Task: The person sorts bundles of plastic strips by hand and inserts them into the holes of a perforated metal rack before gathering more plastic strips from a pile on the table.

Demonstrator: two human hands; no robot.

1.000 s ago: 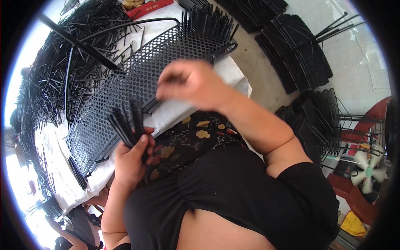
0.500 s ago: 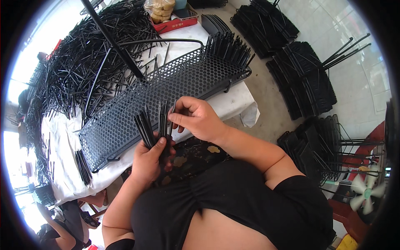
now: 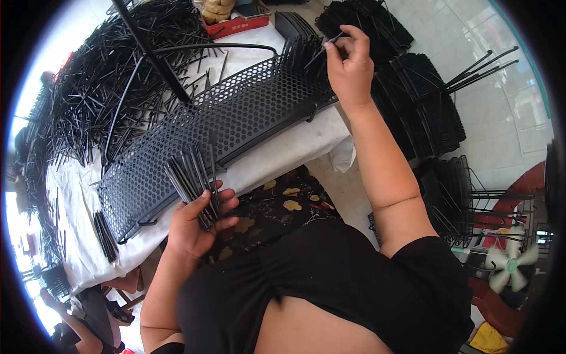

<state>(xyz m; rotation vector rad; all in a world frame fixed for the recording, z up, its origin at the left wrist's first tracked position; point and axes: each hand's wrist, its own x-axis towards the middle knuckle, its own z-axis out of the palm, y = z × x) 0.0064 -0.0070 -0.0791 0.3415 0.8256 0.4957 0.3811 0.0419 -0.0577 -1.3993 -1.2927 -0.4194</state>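
Note:
A loose bundle of thin black sticks [image 3: 187, 174] rests in my left hand [image 3: 197, 221], its thumb over them and its fingers partly spread. The bundle's upper ends lean over the front edge of a long black perforated metal rack [image 3: 200, 138]. At the rack's far right end, my right hand [image 3: 352, 71] is raised, thumb and fingertips pinching one thin dark stick [image 3: 336, 39]. Just left of that hand, a dense row of black sticks [image 3: 298, 56] stands upright at the rack's end. The lower end of the pinched stick is hard to make out among them.
A large heap of loose black sticks [image 3: 124, 82] covers the table's far left. Behind the rack is a red box [image 3: 239, 25]. Stacked black racks [image 3: 424, 106] stand on the right, above a pale fan [image 3: 512, 264]. Another person's arm [image 3: 76, 324] shows at the lower left.
My right hand has moved from beside the left-hand bundle up and right to the standing sticks, carrying a stick. The left hand's fingers have loosened, and the view has shifted slightly.

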